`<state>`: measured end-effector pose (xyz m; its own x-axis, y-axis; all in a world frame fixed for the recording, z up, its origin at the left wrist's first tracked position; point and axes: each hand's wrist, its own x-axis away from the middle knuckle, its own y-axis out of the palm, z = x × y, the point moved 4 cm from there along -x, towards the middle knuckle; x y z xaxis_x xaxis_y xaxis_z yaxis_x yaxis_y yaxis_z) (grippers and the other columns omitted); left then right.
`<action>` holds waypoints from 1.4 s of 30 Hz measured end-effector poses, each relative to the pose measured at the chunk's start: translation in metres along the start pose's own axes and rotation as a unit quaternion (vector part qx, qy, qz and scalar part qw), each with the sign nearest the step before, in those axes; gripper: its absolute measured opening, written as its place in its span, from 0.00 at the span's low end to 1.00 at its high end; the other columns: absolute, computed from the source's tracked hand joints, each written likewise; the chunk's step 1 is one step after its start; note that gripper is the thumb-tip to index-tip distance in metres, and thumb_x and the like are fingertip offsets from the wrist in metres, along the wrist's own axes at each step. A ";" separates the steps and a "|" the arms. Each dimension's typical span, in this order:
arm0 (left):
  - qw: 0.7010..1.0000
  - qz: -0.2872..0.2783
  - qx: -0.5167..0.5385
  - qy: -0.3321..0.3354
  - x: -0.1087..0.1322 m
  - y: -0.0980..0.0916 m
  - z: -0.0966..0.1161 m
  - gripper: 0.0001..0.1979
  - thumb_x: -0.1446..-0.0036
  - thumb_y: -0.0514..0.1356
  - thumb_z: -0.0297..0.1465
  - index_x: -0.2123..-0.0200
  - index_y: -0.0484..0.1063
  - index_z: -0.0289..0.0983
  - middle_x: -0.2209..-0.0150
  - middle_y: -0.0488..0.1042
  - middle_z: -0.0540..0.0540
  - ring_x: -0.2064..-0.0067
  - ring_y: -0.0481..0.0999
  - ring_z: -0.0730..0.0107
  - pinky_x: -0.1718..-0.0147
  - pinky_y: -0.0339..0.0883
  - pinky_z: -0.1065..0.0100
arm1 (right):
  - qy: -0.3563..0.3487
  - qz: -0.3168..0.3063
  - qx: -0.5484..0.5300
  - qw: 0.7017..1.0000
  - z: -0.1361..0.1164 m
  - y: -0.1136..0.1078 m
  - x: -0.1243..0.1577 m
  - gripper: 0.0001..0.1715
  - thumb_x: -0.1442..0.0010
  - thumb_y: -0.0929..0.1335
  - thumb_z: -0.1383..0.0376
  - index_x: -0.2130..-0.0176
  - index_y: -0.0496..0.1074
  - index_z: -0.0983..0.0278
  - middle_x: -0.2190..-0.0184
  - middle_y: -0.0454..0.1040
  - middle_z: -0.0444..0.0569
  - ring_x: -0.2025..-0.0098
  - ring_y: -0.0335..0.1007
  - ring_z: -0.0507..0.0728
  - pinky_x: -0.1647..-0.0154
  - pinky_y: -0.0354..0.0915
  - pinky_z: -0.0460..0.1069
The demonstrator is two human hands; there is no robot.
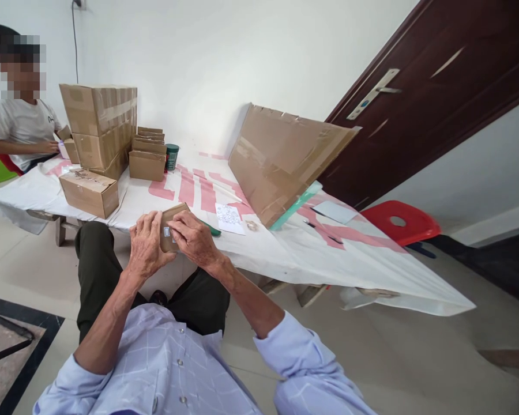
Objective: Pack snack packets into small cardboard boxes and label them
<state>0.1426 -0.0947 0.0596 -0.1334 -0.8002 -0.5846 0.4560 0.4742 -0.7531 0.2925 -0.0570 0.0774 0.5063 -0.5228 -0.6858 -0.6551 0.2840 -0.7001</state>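
Observation:
A small cardboard box (169,216) is held up at the table's near edge, above my lap. My left hand (146,242) is closed around its left side, fingers on top and thumb below. On the face toward me is a small white label with a blue border (166,231). The fingers of my right hand (195,237) are pinched together against the right part of that face. A whitish bit shows at those fingertips, too small to make out. Just right of the box, a green object (211,229) lies on the table, partly hidden by my right hand.
A sheet with bluish printed marks (230,219) lies on the cloth-covered table (277,253). Behind stand a closed carton (89,193), stacked cartons (106,127), open boxes (147,164) and a dark green tub (172,157). A large cardboard panel (285,155) leans right. A co-worker (19,129) sits far left.

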 end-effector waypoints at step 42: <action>1.000 -0.002 0.002 -0.005 0.002 0.004 0.003 0.46 0.51 0.67 0.35 0.29 0.61 0.31 0.32 0.69 0.27 0.31 0.66 0.35 0.36 0.61 0.45 | -0.018 -0.084 0.032 0.996 0.002 0.012 -0.005 0.05 0.34 0.71 0.70 0.59 0.74 0.60 0.56 0.77 0.54 0.50 0.69 0.65 0.47 0.68 0.58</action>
<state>0.1468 -0.0959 0.0565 -0.1270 -0.8055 -0.5788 0.4594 0.4694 -0.7541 0.2833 -0.0490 0.0724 0.6266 -0.5383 -0.5636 -0.5222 0.2468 -0.8163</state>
